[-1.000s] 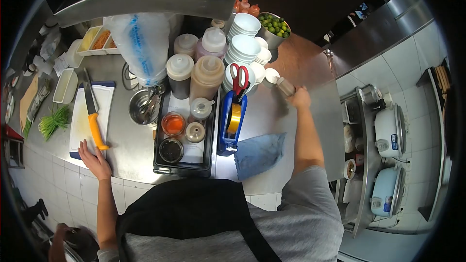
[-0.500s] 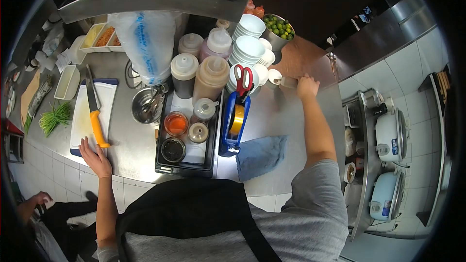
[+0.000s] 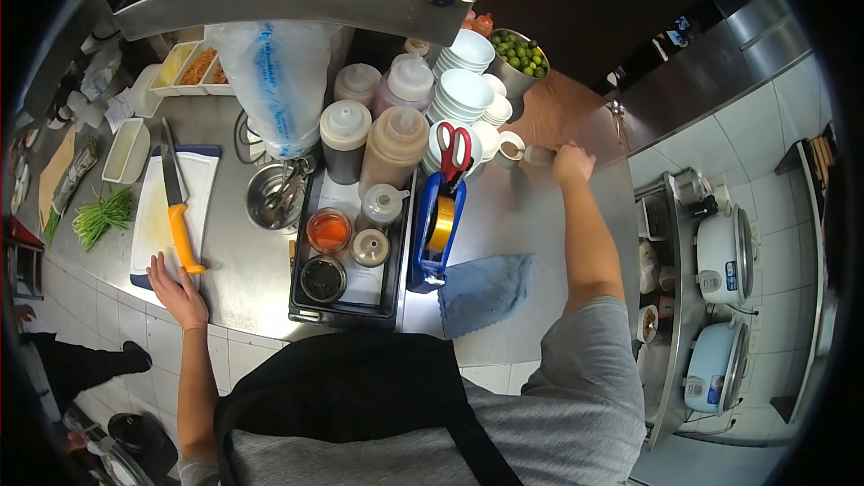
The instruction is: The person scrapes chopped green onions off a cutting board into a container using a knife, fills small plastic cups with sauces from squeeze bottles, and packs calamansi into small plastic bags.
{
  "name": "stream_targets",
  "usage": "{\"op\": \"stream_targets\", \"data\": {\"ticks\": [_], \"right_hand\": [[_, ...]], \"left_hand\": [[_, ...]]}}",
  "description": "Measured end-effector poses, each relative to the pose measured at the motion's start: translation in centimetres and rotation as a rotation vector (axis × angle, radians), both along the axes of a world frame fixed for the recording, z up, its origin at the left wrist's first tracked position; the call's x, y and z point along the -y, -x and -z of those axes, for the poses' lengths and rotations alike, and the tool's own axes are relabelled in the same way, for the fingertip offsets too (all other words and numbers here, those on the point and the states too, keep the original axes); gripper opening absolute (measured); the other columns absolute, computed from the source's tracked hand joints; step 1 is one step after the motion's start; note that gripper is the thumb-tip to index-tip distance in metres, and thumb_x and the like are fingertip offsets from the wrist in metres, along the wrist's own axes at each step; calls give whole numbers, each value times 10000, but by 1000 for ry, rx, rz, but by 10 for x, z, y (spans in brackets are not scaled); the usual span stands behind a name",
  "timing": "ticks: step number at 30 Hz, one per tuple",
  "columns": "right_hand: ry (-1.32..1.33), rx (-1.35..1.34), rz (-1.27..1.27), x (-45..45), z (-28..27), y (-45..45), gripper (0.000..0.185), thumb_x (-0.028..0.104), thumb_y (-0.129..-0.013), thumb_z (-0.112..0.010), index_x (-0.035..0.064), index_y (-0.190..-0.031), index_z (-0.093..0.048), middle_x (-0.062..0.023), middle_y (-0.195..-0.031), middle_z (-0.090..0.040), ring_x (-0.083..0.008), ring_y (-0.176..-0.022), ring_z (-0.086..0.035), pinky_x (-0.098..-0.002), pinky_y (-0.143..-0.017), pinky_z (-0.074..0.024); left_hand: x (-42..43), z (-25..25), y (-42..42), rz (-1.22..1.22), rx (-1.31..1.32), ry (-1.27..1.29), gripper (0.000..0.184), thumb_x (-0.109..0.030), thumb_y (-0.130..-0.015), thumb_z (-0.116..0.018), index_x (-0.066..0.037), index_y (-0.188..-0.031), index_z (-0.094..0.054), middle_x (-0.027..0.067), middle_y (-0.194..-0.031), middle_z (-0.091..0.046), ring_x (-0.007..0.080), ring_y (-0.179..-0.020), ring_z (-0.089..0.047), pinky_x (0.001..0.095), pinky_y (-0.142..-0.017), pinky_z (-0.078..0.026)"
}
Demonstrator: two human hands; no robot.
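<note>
My right hand (image 3: 573, 165) grips a small translucent bottle (image 3: 540, 156), tipped sideways toward a small white cup (image 3: 510, 146) on the steel counter. Brown contents show inside that cup. Spread flat, my left hand (image 3: 177, 294) rests on the lower end of a white cutting board (image 3: 160, 238), its fingers near the orange handle of a knife (image 3: 184, 239). The knife lies on the board, blade pointing away. Stacked white bowls (image 3: 464, 94) and more small cups stand beside the cup that the bottle points at.
A black tray (image 3: 297, 306) with squeeze bottles and sauce jars sits in the middle. Right of it are a blue tape dispenser (image 3: 423, 265), red scissors (image 3: 454, 148) and a blue cloth (image 3: 487, 295). Green stalks (image 3: 103, 218) lie left. Another person's leg (image 3: 81, 367) shows at lower left.
Brown contents now show in the small cup, and the bottle in my right hand sits slightly farther from it. My left hand stays put. The person at lower left has shifted position.
</note>
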State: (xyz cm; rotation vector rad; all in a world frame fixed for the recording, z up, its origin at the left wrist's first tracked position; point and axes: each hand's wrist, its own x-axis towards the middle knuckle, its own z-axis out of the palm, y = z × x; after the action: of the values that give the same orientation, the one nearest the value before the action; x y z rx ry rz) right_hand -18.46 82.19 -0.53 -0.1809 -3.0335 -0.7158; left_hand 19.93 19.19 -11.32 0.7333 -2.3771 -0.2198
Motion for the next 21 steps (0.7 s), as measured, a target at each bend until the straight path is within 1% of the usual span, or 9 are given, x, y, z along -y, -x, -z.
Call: {"op": "stream_targets", "data": {"ticks": [4,7,10,13,16,17,18,19,21], "right_hand": [[8,-4,-1,2,-2,1,269,123,-849,-529,223,-1057,-667,0,-1162,-589,-205,-1088,-579,-449,-918,-410],[7,15,-4,13,-15,-8,248,167,-875,-509,177,-1058,-677,-13,-1164,-609,-196,-1094,-577,-455,-911,-409],[70,-11,24,9,-8,-2,260,202,-830,-601,191,-1081,-670,-16,-1195,-598,-201,-1107,-576,-469,-936,-398],[186,-5,112,-2,5,-1,342,146,-771,-640,199,-1109,-651,-32,-1163,-604,-243,-1076,-590,-466,-897,-443],[671,161,284,-14,13,-18,437,130,-687,-746,157,-1111,-643,-54,-1086,-635,-229,-1058,-594,-430,-848,-477],[955,134,288,-25,35,-17,456,111,-672,-764,138,-1108,-635,-52,-1062,-638,-216,-1045,-593,-413,-835,-481],[1240,105,290,-46,77,-10,475,92,-657,-783,120,-1105,-626,-51,-1038,-640,-204,-1032,-592,-396,-822,-486],[1526,74,289,-58,100,-10,495,73,-642,-801,102,-1101,-618,-49,-1014,-643,-192,-1019,-591,-379,-809,-490],[1763,24,275,-35,85,-34,493,41,-675,-780,81,-1126,-584,-44,-1035,-633,-179,-1012,-585,-361,-826,-483]], "left_hand": [[-1,0,0,-10,6,3,506,-336,-966,-394,-32,-1370,-383,190,-1431,-354,407,-1347,-251,493,-1106,-193],[-1,1,0,-11,9,8,504,-335,-966,-393,-30,-1367,-385,189,-1431,-353,407,-1347,-251,493,-1105,-197],[-1,0,0,-10,10,9,501,-333,-966,-393,-28,-1365,-386,189,-1431,-354,408,-1349,-250,494,-1104,-201],[-2,0,0,-10,5,3,499,-329,-966,-396,-28,-1365,-386,189,-1431,-354,410,-1350,-248,495,-1104,-201],[-2,-1,0,-4,-7,3,498,-324,-965,-401,-31,-1367,-383,188,-1432,-352,411,-1350,-247,494,-1105,-200],[-2,-1,0,-2,-10,5,498,-322,-964,-402,-32,-1368,-382,188,-1433,-351,412,-1350,-247,494,-1105,-199],[-2,-1,0,-2,-9,0,498,-321,-963,-405,-33,-1368,-382,188,-1433,-351,412,-1350,-247,494,-1105,-199],[-3,-2,0,-1,-8,-4,498,-319,-962,-407,-34,-1369,-381,188,-1433,-351,413,-1350,-247,494,-1105,-200],[-2,-3,0,2,-4,-8,497,-313,-960,-414,-35,-1370,-380,189,-1433,-351,413,-1351,-246,494,-1105,-199]]}}
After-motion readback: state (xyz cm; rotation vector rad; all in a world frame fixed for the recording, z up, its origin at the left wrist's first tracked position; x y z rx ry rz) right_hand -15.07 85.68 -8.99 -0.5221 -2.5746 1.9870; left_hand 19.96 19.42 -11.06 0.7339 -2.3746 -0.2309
